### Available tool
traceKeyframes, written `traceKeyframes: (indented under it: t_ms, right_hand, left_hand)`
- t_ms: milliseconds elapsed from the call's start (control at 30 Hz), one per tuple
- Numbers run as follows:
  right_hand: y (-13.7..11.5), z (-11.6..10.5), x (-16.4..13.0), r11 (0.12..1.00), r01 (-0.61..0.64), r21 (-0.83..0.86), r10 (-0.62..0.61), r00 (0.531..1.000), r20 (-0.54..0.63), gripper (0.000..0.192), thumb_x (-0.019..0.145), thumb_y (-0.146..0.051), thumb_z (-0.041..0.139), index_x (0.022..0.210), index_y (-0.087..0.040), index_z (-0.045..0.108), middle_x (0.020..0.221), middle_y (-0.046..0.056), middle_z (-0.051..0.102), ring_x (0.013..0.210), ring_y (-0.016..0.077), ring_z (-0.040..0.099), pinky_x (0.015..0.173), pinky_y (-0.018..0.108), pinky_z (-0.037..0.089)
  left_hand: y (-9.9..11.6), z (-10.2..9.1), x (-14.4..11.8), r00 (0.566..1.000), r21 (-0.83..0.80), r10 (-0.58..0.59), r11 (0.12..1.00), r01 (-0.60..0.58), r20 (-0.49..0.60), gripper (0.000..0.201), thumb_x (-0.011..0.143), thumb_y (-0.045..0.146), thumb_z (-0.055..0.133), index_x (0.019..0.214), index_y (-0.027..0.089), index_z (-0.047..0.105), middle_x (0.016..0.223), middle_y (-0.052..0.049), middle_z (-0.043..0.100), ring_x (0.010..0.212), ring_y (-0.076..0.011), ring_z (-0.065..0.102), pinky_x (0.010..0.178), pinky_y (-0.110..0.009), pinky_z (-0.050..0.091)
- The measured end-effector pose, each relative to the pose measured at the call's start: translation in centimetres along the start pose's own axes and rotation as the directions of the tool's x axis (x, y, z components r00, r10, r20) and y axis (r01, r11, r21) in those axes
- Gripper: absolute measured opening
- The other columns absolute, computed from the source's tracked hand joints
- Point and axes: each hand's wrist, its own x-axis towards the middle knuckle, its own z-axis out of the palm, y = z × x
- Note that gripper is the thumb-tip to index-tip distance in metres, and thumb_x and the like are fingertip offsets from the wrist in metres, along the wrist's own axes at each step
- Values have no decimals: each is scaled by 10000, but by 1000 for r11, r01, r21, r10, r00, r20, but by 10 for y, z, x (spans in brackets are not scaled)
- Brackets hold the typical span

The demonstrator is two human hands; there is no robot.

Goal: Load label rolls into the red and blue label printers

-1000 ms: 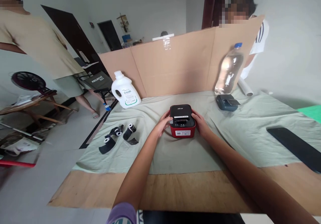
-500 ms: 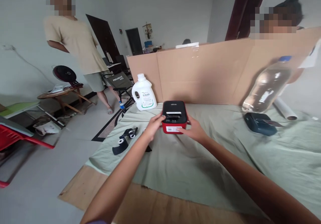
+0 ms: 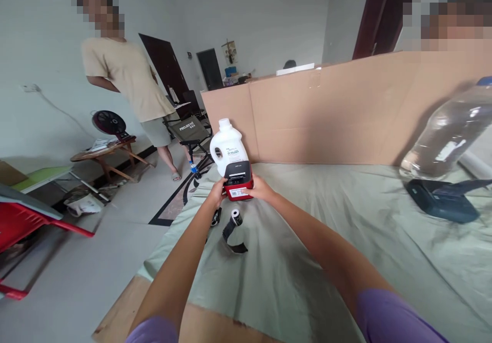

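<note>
Both hands grip a red and black label printer, which has a paper slot on top and a white sticker on its front. My left hand is closed on its left side, my right hand on its right front corner. Right behind the printer stands a white jug with a handle, its lower part partly hidden. Nearer me on the green cloth lies a black roll with a loose strip curling out. Another small dark object is partly covered by my left forearm.
A cardboard panel runs along the back of the cloth-covered surface. To the right are a large clear bottle and a dark blue device. One person stands at the left; another is partly visible behind the panel.
My hands have carried the printer leftward and away from me, to in front of the jug. The black roll with its curled strip now shows between my forearms. The view has turned slightly.
</note>
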Motion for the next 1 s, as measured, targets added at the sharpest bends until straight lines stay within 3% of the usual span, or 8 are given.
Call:
traceKeyframes:
  t_ms: [200,300,400,467,600,700,800,1000]
  right_hand:
    - [-6,-25,-53,997,-68,-21,66,995,-74,540,837,-348,693,1346,-204,585,1316,125,672,1181,294,661,928,430,559]
    - [0,-88,-122,962,-81,-262,68,996,-60,463,839,-364,666,1268,-191,654,1295,145,683,1177,303,663,997,457,521]
    - [13,-178,-210,840,-157,-520,113,987,-117,393,821,-302,638,1188,-176,697,1280,147,692,1199,304,647,1055,451,472]
    - [18,-236,-269,721,-285,-632,177,957,-229,383,837,-307,604,1179,-162,694,1232,146,708,1143,294,663,1013,415,488]
    - [20,-319,-349,411,-584,-700,220,809,-545,415,838,-367,595,1159,-115,669,1172,191,692,1145,342,605,1011,437,444]
    - [25,-351,-359,264,-774,-575,202,628,-752,654,805,-479,638,1283,-40,561,1239,260,617,1190,399,536,998,478,413]
    - [33,-370,-339,280,-861,-424,271,495,-826,818,773,-607,655,1341,-40,495,1288,277,569,1209,424,502,983,512,388]
    - [51,-398,-297,369,-871,-325,352,454,-819,923,669,-707,709,1332,-88,539,1325,292,538,1257,481,420,997,606,291]
  left_hand:
    - [2,4,-26,964,60,232,972,-226,-131,404,848,240,597,1248,206,640,1326,-74,664,1286,-230,568,1061,-336,458]
    - [0,8,-79,807,193,583,806,-559,-98,509,867,274,610,1369,197,589,1506,-73,534,1440,-243,433,1215,-363,305]
    - [-19,27,-148,711,290,689,658,-695,140,454,926,335,556,1361,222,618,1464,-59,578,1396,-252,497,1216,-399,329]
    - [-41,50,-190,672,347,618,577,-740,408,393,942,336,533,1300,250,668,1393,-45,640,1344,-249,555,1202,-420,365]
    - [-89,105,-249,469,377,245,342,-861,848,445,960,293,478,1389,266,595,1455,-43,584,1413,-235,481,1257,-497,250]
    - [-111,133,-271,359,352,18,166,-921,933,532,981,354,462,1507,278,450,1608,-39,373,1515,-257,306,1264,-550,180]
    - [-118,137,-282,319,323,-66,54,-945,945,591,1018,446,376,1581,286,295,1679,-24,161,1563,-281,132,1261,-586,118]
    - [-116,122,-298,288,287,-95,-24,-958,953,618,1030,489,321,1606,303,196,1689,-3,120,1570,-277,85,1264,-565,119]
